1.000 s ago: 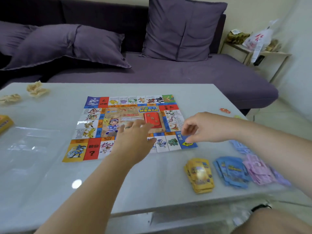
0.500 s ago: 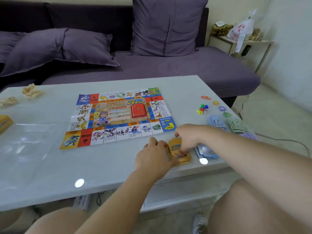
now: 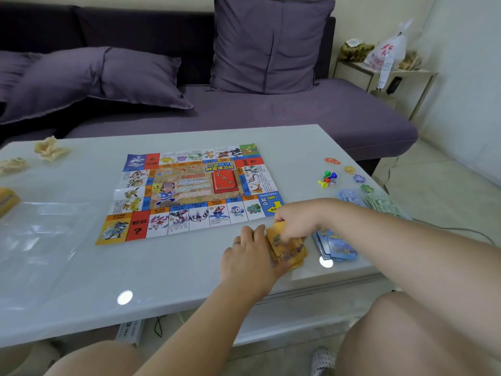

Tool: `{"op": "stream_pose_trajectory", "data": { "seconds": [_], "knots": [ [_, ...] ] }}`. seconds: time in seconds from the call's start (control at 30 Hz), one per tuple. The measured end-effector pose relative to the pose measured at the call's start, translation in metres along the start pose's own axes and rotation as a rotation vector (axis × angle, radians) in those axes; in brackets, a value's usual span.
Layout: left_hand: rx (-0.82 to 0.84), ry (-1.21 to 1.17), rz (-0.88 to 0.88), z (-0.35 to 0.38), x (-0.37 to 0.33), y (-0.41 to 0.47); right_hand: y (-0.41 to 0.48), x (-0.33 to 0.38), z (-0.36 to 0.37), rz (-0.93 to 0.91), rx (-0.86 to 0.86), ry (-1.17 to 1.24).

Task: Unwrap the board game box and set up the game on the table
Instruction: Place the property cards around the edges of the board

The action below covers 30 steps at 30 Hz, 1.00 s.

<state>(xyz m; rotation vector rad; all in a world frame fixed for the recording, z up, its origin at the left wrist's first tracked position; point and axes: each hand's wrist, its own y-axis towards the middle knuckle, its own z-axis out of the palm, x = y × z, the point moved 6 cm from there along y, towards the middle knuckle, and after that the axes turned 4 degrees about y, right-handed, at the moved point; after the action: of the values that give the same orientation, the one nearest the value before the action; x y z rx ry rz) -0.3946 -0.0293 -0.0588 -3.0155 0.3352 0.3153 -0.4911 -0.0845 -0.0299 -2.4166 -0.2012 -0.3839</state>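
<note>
pinching the yellow card stack [image 3: 287, 251] with the right grip [image 3: 295, 221], cupping its side with the left grip [image 3: 249, 256], down on the tabletop [image 3: 162, 272] just beside the board [image 3: 189, 191].

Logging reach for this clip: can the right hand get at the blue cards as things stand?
Probably yes: the blue cards lie uncovered just beside the right hand, though it pinches a yellow card.

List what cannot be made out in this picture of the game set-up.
Head view throughout.
Hidden: faces of the yellow cards, under the left hand and right hand.
Cut off: yellow item, by the left frame edge.
Too small: pips of the die beside the pawns.
Blurred: print on the board.
</note>
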Motion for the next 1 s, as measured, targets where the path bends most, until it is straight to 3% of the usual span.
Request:
{"op": "stream_pose_trajectory", "data": {
  "seconds": [0.07,0.23,0.37,0.47,0.67,0.77,0.9,1.0],
  "knots": [
    [0.010,-0.076,-0.023,0.001,0.003,0.002,-0.005,-0.001,-0.006,-0.037,-0.021,0.071],
    [0.003,-0.585,-0.119,-0.001,0.013,0.011,-0.016,-0.010,-0.021,-0.111,-0.095,0.350],
    [-0.026,-0.375,-0.081,0.000,0.008,0.011,-0.011,-0.016,-0.009,-0.112,-0.111,0.332],
    [-0.026,-0.409,-0.091,0.000,0.007,0.013,-0.007,-0.019,-0.005,-0.130,-0.154,0.338],
    [-0.050,-1.277,-0.174,-0.011,0.008,0.023,-0.018,-0.016,-0.033,-0.242,-0.295,0.295],
    [0.021,-1.719,-0.190,-0.017,0.002,0.026,-0.029,-0.007,-0.042,-0.325,-0.293,0.358],
    [0.108,-1.854,-0.130,-0.021,-0.008,0.030,-0.043,-0.002,-0.050,-0.394,-0.331,0.277],
    [0.082,-1.927,-0.235,-0.016,0.001,0.037,-0.047,-0.034,-0.051,-0.252,-0.323,-0.012]
  ]
}}
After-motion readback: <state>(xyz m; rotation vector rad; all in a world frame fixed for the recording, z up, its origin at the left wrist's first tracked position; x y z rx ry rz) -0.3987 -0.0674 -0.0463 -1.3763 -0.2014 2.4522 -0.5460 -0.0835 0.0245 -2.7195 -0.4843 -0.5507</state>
